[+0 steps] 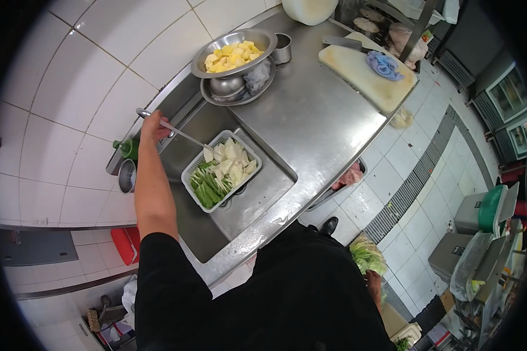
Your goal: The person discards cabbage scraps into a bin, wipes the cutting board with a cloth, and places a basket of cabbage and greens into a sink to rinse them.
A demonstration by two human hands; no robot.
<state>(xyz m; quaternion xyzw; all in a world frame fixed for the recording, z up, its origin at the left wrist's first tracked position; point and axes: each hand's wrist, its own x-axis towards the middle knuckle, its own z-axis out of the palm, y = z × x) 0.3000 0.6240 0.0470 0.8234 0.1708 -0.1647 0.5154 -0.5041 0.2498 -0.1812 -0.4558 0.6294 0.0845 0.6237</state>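
My left hand (pixel 154 127) is closed round the chrome faucet (pixel 144 112) at the sink's wall side. A thin pale stream of water (pixel 187 137) slants from there to a white plastic basket (pixel 187 181) in the steel sink (pixel 200 238). Pale cut vegetable pieces (pixel 231 159) fill one side of the basket, and green stalks (pixel 209 185) lie in the other. My right hand (pixel 373 285) hangs low beside my dark clothing, near a bag of leafy greens (pixel 366 255). Its fingers are mostly hidden, so I cannot make out a grip.
A steel bowl of yellow chunks (pixel 234 57) rests above another bowl (pixel 228 89) on the counter (pixel 298 117). Farther right, a cleaver (pixel 342 42) and blue cloth (pixel 384 65) lie on a cutting board (pixel 363 76). A green bottle (pixel 127 148) stands by the wall; a meat tray (pixel 349 177) sits below the counter.
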